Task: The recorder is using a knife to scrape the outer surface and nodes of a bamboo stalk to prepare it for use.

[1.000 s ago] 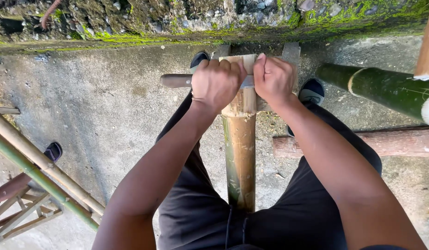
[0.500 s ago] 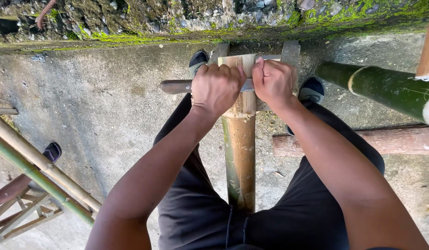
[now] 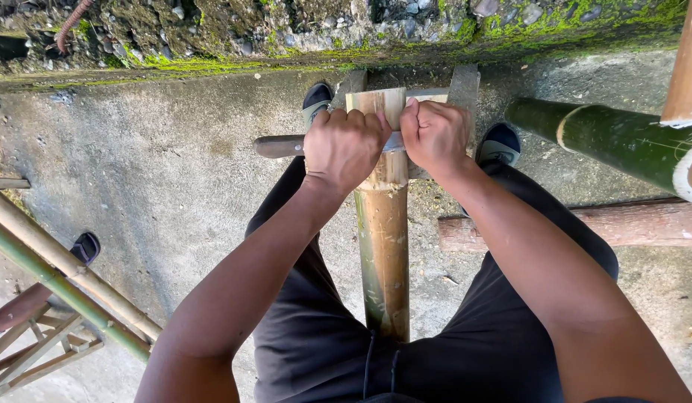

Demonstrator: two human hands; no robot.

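- Bamboo pole (image 3: 383,246), tan with a green streak down its left side, standing nearly upright between the knees, cut end at top near the mossy wall (image 3: 286,37).
- Left hand (image 3: 344,148) clenched in a fist around the handle side of a knife (image 3: 282,145), brown handle end poking out to the left of the knuckles.
- Right hand (image 3: 435,138) also clenched, pressed down on the blade side just right of the pole, thumb against the pole's top section.
- Grey blade only glimpsed between the two fists, lying crosswise over the pole just below its cut end; cannot tell how deep it sits in the bamboo.
- Both fists touching the pole, one on each side.
- Dark shoes, left (image 3: 316,101) and right (image 3: 499,143), planted on the concrete floor (image 3: 159,186) either side of the pole's top.
- Black shorts (image 3: 495,343) covering both thighs, pole's lower end resting against them.
- Thick green bamboo (image 3: 615,142) lying at the right, cut pale end toward the frame edge; reddish log (image 3: 630,224) just below it on the ground.
- Thin bamboo poles (image 3: 62,283) slanting across the lower left, over a wooden frame (image 3: 32,358).
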